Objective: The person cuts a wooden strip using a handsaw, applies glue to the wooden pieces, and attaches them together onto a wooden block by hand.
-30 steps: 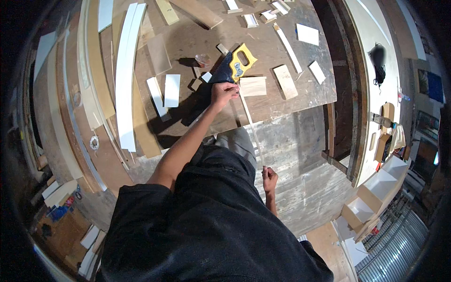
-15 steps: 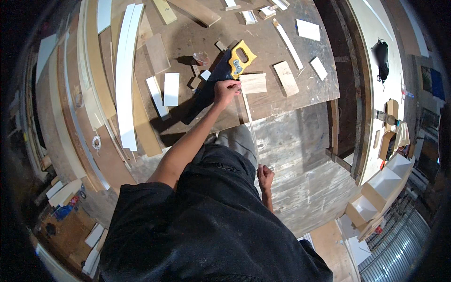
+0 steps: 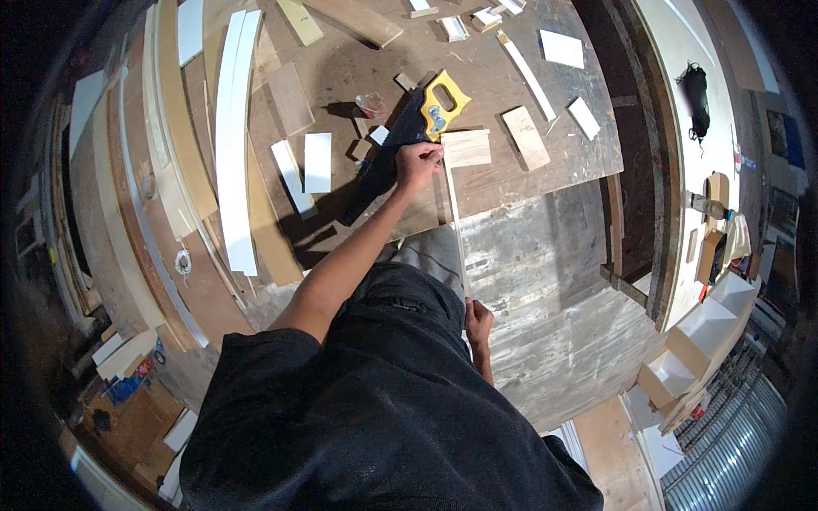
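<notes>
A long, thin strip of pale wood point(image 3: 454, 204) runs from the table's front edge down past my leg. My left hand point(image 3: 417, 165) pinches its far end over the table. Lower down, beside my right hip, my right hand point(image 3: 479, 324) is closed around the near end. Just beyond my left fingers lies a handsaw point(image 3: 446, 100) with a yellow handle, its dark blade slanting to the lower left, partly behind my hand and forearm. A small flat piece of light wood point(image 3: 468, 148) rests right of my left fingertips.
The brown worktable point(image 3: 503, 183) carries several offcuts, including a white block point(image 3: 318, 162) and a wooden block point(image 3: 527, 138). A clear cup point(image 3: 370, 106) stands near the saw. Long white boards point(image 3: 234, 145) lie left; a pale bench point(image 3: 673, 170) with a black cord bundle point(image 3: 694, 98) is right.
The table and its pieces have shifted slightly to the right in view. Both hands keep their hold on the strip, with hardly any other movement.
</notes>
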Tool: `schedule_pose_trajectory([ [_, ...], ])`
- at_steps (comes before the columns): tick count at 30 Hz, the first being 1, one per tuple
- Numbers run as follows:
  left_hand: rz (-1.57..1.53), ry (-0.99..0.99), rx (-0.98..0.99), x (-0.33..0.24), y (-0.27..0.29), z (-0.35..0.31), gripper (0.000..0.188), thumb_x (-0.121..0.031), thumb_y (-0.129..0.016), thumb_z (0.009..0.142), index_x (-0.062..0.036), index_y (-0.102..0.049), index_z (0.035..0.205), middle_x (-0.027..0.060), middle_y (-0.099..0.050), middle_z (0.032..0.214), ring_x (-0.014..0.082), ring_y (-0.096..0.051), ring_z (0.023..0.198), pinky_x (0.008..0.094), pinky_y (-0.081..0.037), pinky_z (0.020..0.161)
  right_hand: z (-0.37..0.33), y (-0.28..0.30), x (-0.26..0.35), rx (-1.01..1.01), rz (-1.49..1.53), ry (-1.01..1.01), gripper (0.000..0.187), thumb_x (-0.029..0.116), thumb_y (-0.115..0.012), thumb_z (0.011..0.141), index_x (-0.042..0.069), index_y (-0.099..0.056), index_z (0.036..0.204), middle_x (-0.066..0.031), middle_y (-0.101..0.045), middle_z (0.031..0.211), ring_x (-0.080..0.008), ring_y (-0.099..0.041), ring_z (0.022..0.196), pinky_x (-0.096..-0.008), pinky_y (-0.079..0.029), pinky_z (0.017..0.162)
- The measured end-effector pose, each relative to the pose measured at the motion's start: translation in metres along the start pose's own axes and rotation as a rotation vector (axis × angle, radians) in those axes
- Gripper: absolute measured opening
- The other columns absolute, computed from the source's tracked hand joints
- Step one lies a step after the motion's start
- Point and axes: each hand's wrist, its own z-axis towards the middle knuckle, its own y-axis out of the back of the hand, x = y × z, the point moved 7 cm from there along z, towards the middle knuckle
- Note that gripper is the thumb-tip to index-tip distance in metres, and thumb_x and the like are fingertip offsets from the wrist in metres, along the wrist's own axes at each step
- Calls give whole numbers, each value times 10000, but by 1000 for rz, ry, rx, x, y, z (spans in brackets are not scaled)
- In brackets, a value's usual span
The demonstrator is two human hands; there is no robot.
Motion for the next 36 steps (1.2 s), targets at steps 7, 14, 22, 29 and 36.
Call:
schedule_pose_trajectory([
  [7,71,-41,-18,-5,-2,-2,121,-34,-736,879,37,-761,974,125,-760,825,151,-725,676,298,-616,581,-2,-7,0,4,-4,-16,526,362,-581,1046,20,-514,652,-5,-469,538,-81,-442,487,-304,-358,458],
  [14,56,-72,-35,1,0,1,101,-33,-747,872,29,-761,951,119,-764,819,145,-721,662,288,-596,571,1,-8,-2,10,2,-25,526,361,-586,1043,26,-504,645,-5,-464,531,-83,-450,482,-302,-355,447],
  [22,104,-56,-59,3,-1,1,85,-49,-761,865,11,-763,925,109,-766,803,139,-719,636,283,-565,561,7,-7,-21,41,19,-61,560,395,-577,1045,18,-507,636,-14,-469,516,-89,-448,475,-305,-369,450],
  [29,142,-47,-72,2,-1,0,90,-56,-767,857,9,-762,919,112,-766,796,147,-722,640,288,-564,590,9,-4,-20,25,9,-62,560,400,-572,1048,19,-523,640,-18,-482,516,-92,-457,464,-307,-373,445],
  [36,187,-87,-96,6,1,4,106,-86,-783,844,-1,-763,904,113,-763,787,156,-725,652,295,-551,615,13,-2,-15,46,27,-34,506,354,-577,1055,36,-500,669,41,-436,577,-54,-394,534,-295,-325,467],
])
